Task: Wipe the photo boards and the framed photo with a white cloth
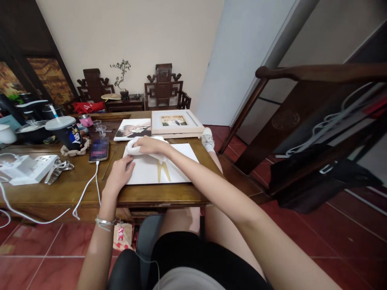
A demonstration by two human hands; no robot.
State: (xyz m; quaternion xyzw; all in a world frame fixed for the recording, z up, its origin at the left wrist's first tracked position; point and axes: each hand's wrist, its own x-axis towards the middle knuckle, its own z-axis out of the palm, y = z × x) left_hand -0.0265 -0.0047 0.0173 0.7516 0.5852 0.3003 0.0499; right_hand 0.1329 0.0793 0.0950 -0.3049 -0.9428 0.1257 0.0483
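Note:
A flat white board (145,171) with two tan, narrow shapes joined like an upside-down V lies at the front edge of the wooden table. Over its far left corner, my right hand (149,145) is closed on a soft white cloth (133,147), which is bunched and rounded at its left end. Part of the cloth is hidden beneath my fingers. My left hand (120,172) rests against the board's left edge with its fingers laid out and the thumb on the surface. It grips nothing that I can see.
Behind the board stand a photo panel (134,129) and a framed picture (173,123). Leftward are a charging phone (99,149), a lidded cup (69,133), a power strip (33,169) and clear plastic cups (101,129). White cables (90,183) hang over the table edge.

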